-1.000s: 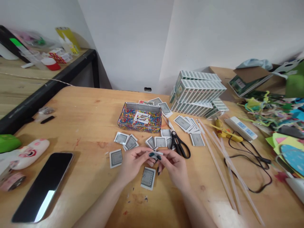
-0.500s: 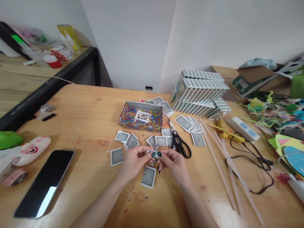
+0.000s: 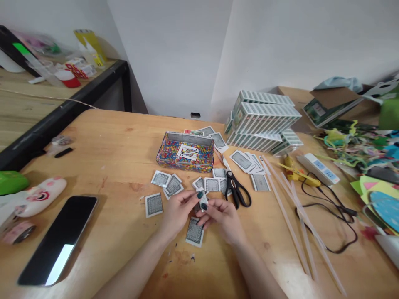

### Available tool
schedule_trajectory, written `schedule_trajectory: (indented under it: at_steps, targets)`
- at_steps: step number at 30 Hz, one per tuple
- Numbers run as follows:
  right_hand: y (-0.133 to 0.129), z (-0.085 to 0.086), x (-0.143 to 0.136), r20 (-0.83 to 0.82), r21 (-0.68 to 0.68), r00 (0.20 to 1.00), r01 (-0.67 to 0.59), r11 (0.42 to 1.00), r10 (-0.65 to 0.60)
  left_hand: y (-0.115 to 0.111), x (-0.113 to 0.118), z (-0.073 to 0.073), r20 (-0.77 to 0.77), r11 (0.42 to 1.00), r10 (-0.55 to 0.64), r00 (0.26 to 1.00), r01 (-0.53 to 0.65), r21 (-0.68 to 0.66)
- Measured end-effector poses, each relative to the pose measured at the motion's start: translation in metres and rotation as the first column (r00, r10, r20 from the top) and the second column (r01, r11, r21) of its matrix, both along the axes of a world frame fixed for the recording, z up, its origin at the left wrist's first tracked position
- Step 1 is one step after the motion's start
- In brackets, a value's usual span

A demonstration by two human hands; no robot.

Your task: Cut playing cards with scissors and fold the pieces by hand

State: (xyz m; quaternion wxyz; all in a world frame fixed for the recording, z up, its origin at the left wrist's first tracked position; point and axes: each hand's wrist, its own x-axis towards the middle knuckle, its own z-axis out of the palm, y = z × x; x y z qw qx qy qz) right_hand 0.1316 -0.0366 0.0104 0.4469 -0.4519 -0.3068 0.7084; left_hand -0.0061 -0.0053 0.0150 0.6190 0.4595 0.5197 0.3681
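Between the fingertips of my left hand (image 3: 178,211) and my right hand (image 3: 222,216) is a small grey-patterned playing card (image 3: 203,199), pinched by both and turned upright. My fingers cover much of it. Just below lies a single playing card (image 3: 194,232), face down on the table. More cut-looking cards (image 3: 212,184) lie in front of my hands, and another card (image 3: 153,204) rests to the left. Black-handled scissors (image 3: 238,191) lie beside my right hand. Beyond stands an open box with a colourful speckled pattern (image 3: 183,164), holding a face-up card (image 3: 188,152).
Stacked card boxes (image 3: 264,118) stand at the back right. Clear glue sticks (image 3: 299,220), a yellow glue gun (image 3: 296,172) and a power strip (image 3: 319,168) with a black cable lie right. A phone (image 3: 59,241) and a white toy-like object (image 3: 45,197) are left.
The card in my fingers has turned from lying sideways to upright. My right hand has shifted slightly left and down, its fingers now overlapping the card below.
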Motion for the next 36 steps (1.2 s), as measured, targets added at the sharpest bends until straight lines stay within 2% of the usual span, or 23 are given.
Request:
schedule_trajectory:
  at_steps: [4, 8, 13, 15, 17, 21, 26, 28, 30, 33, 36]
  targets:
    - [0.000, -0.004, -0.004, -0.059, -0.027, 0.998, -0.005, 1.000, 0.003, 0.002, -0.003, -0.004, -0.035, 0.999, -0.010, 0.999, 0.011, 0.049]
    - [-0.001, -0.008, -0.008, 0.106, -0.018, 0.994, -0.035, 0.999, 0.037, 0.002, -0.007, -0.011, -0.153, 0.993, -0.001, 0.988, 0.020, 0.119]
    - [-0.001, -0.009, -0.008, 0.211, -0.003, 0.976, 0.062, 0.998, -0.060, 0.001, -0.007, -0.006, -0.260, 0.979, 0.039, 0.965, 0.016, 0.203]
    - [0.000, -0.007, -0.006, 0.193, -0.021, 0.981, 0.036, 0.999, -0.031, 0.002, -0.007, -0.002, -0.193, 0.989, -0.017, 0.981, 0.045, 0.142]
    - [0.000, -0.004, -0.003, 0.140, -0.038, 0.990, -0.003, 0.999, 0.008, 0.003, -0.009, 0.000, -0.045, 0.994, -0.108, 0.993, 0.108, 0.010]
    - [-0.001, -0.001, 0.001, -0.006, -0.059, 0.999, -0.049, 0.997, 0.049, 0.007, -0.015, 0.002, 0.213, 0.954, -0.179, 0.961, 0.222, -0.200]
    - [-0.004, 0.000, 0.002, -0.152, -0.065, 0.978, -0.153, 0.986, 0.141, 0.005, -0.019, 0.009, 0.366, 0.861, -0.340, 0.867, 0.443, -0.249]
    - [-0.005, 0.001, 0.000, -0.170, -0.058, 0.975, -0.152, 0.987, 0.140, 0.004, -0.018, 0.010, 0.427, 0.838, -0.370, 0.825, 0.495, -0.228]
    - [-0.004, 0.001, -0.001, -0.134, -0.040, 0.985, -0.116, 0.992, 0.110, 0.004, -0.018, 0.009, 0.459, 0.857, -0.352, 0.816, 0.478, -0.191]
    - [-0.002, 0.001, -0.003, -0.030, -0.004, 0.998, -0.054, 0.999, 0.054, 0.005, -0.017, 0.006, 0.445, 0.906, -0.274, 0.853, 0.384, -0.178]
    - [-0.001, 0.001, -0.005, 0.054, 0.028, 0.998, -0.025, 0.999, 0.024, 0.006, -0.016, 0.003, 0.408, 0.922, -0.244, 0.880, 0.340, -0.183]
